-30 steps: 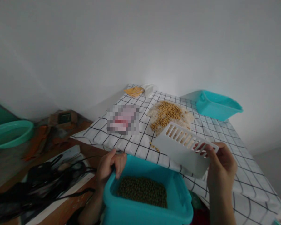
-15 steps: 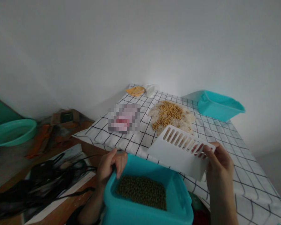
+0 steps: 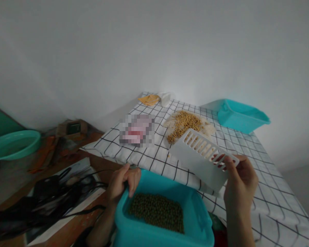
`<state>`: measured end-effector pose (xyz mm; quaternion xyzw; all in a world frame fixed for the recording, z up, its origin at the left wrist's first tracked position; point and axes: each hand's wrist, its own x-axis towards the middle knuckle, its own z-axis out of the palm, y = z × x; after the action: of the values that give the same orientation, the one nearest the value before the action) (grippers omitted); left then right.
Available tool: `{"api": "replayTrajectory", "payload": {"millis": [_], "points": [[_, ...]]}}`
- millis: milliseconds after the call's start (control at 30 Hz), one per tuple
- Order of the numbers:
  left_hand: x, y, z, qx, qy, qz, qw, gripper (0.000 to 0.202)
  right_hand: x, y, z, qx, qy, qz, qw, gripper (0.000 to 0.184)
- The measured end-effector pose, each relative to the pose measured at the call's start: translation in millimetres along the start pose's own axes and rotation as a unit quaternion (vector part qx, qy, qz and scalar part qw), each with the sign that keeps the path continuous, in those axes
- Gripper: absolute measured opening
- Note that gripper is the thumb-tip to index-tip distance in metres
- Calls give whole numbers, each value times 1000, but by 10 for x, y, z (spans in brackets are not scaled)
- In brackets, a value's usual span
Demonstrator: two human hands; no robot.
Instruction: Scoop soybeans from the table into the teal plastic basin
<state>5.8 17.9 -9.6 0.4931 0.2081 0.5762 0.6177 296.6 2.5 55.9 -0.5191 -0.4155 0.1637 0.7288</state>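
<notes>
A turquoise plastic bin (image 3: 164,236) stands close to me at the table's front edge, with small dark green beans (image 3: 157,211) covering part of its bottom. My left hand (image 3: 126,180) is closed over the bin's far left corner, fingers wrapped on the rim. In my right hand (image 3: 238,171) is a white slotted plastic piece (image 3: 198,164), pinched at its right end. It is tilted, its row of slots along the upper edge, above the table front and to the right of the bin. Behind it, yellow soybeans (image 3: 184,123) lie piled on a pale, crumpled sheet.
A second turquoise bin (image 3: 237,120) stands at the back right of the checked tablecloth (image 3: 149,154). A blurred-out pink item (image 3: 137,132) lies left, with a yellow cloth (image 3: 149,100) at the back. Black cables (image 3: 59,195) and a green basin (image 3: 15,145) are at left.
The slotted piece in my right hand has risen slightly and tipped, uncovering more tablecloth between it and the bin. My left hand keeps its hold on the rim.
</notes>
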Motion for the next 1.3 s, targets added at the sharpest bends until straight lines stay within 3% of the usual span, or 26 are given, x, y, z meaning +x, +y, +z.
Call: {"api": "replayTrajectory", "payload": {"millis": [167, 333, 667, 767, 1000, 1300], "points": [[6, 7, -27, -1, -2, 0, 1000, 74, 5, 42, -66, 31, -37, 19, 999, 24], [28, 29, -54, 2, -14, 1, 1000, 72, -26, -5, -49, 32, -33, 11, 999, 19], [4, 30, -4, -7, 13, -3, 1000, 72, -84, -81, -77, 50, -86, 19, 995, 20], [0, 27, 5, -5, 14, -3, 1000, 74, -88, -99, -101, 54, -63, 22, 996, 19], [-6, -3, 9, -6, 7, -13, 1000, 73, 64, -48, -188, 10, 63, -54, 996, 22], [23, 16, 0, 3, 0, -15, 1000, 75, 13, -85, -129, 14, 23, -51, 998, 21]]}}
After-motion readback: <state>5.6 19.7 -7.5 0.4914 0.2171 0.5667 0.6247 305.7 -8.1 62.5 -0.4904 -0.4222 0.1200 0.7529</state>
